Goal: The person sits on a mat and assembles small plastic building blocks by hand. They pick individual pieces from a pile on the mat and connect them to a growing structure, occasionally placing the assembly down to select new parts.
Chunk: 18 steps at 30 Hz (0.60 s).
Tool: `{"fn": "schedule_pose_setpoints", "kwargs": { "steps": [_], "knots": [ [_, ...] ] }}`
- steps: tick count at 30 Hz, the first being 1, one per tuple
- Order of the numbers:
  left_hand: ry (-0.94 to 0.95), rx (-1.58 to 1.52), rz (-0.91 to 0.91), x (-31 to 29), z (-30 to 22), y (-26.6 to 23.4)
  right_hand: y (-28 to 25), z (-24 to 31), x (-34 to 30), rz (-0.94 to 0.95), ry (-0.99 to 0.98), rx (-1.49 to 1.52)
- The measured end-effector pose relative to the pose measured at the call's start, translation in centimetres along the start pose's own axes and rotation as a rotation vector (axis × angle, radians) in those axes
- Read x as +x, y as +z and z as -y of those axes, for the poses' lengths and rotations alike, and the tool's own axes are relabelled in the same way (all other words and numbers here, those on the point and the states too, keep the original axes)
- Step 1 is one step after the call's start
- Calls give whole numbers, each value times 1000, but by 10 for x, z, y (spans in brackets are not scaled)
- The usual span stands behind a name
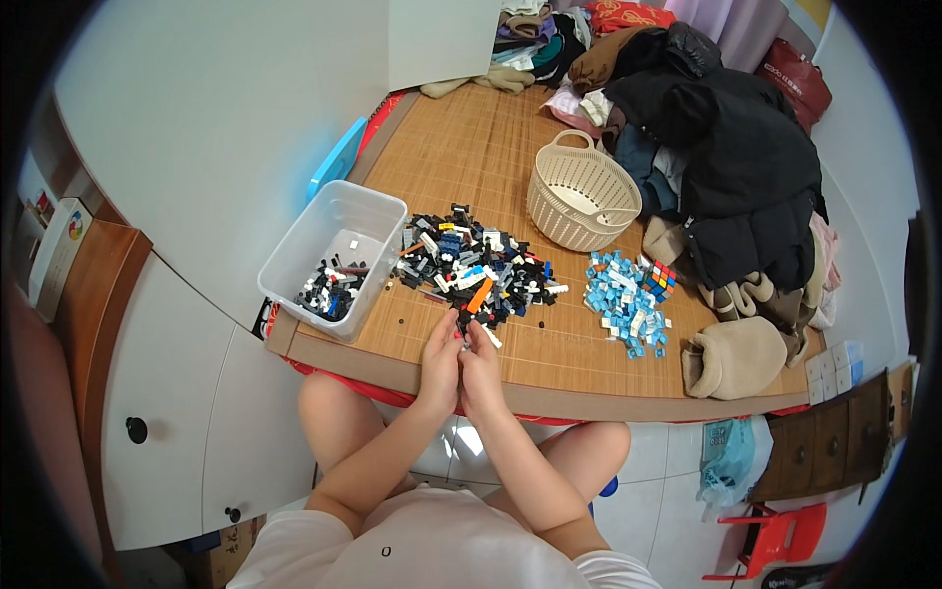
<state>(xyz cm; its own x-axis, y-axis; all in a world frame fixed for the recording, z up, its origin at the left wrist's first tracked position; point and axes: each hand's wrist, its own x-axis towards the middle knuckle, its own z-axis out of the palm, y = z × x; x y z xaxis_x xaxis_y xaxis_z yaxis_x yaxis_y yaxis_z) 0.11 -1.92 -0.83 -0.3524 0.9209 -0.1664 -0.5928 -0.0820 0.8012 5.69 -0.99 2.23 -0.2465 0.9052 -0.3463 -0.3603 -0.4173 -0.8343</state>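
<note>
My left hand (441,361) and my right hand (481,365) are pressed together at the near edge of a bamboo mat (471,147), fingers pinching a small dark toy brick (463,322) between them. Just beyond the fingertips lies a heap of mostly black, white and blue toy bricks (478,270), with an orange piece (479,294) at its near side. A clear plastic bin (335,257) to the left holds a few dark bricks in its bottom.
A pile of light blue bricks (625,302) and a colour cube puzzle (660,279) lie to the right. A cream basket (582,192) stands behind them. Dark clothes (731,157) and a tan slipper (733,357) crowd the right side. A red plastic stool (775,538) sits on the tiled floor.
</note>
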Motion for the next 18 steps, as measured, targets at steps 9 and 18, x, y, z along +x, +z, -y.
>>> {"fn": "schedule_pose_setpoints", "kwargs": {
  "steps": [9, 18],
  "knots": [
    [72, -114, -49, -10, -1, 5, -3, -16, -3, -27, -116, 57],
    [71, -173, -47, -16, -9, 4, -2, -23, -4, -3, -158, 68]
  ]
}}
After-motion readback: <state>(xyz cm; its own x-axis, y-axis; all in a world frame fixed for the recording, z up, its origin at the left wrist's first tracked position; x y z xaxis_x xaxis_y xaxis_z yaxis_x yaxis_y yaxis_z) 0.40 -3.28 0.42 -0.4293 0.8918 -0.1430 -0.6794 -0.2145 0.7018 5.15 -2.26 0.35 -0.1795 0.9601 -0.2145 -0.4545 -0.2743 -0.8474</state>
